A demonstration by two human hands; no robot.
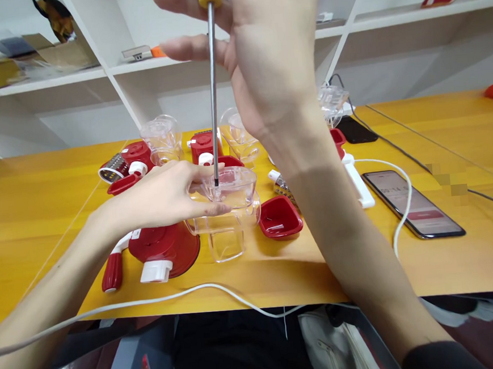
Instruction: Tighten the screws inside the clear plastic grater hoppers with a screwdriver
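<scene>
My right hand point(257, 47), raised high, grips a screwdriver point(213, 85) by its black and yellow handle, partly out of the frame. The steel shaft points down, its dark tip over or in the clear plastic housing point(231, 211). Fingers and thumb of my left hand point(174, 196) hold that housing from its left side. Below my left hand lies a red round base point(166, 247) with a white knob, beside a red-handled crank point(112, 269). A red plastic cup point(280, 217) sits right of the housing.
Behind are more clear housings point(161, 135), red bases point(203, 145) and a metal grater drum point(114, 169). On the right lie a lit phone point(414, 202), a black phone point(355, 129) and a white cable point(407, 194). White shelves point(228, 55) stand along the back; another stretch of cable crosses the front edge.
</scene>
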